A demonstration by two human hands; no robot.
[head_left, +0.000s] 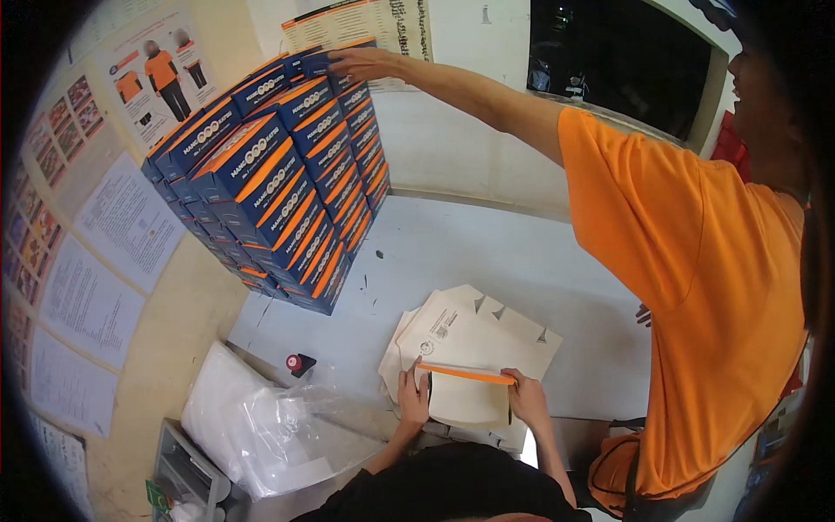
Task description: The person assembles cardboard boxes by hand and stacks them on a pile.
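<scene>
Between my two hands is a partly folded cardboard box [466,399], its pale inside facing up and an orange strip along its far edge. My left hand [413,395] holds its left side, with the fingers at the far left corner. At the far right corner my right hand [526,398] grips the edge by the orange strip. Flat, unfolded cardboard blanks [483,329] lie under and beyond the box, pale side up. The top blank bears printing and has small slots along its edge.
A tall stack of blue and orange boxes [280,176] stands back left against the wall. A co-worker in an orange shirt [698,228], at right, reaches a hand [365,64] to its top. A stamp [299,363] and a clear plastic bag [280,430] lie left on the white table [456,241].
</scene>
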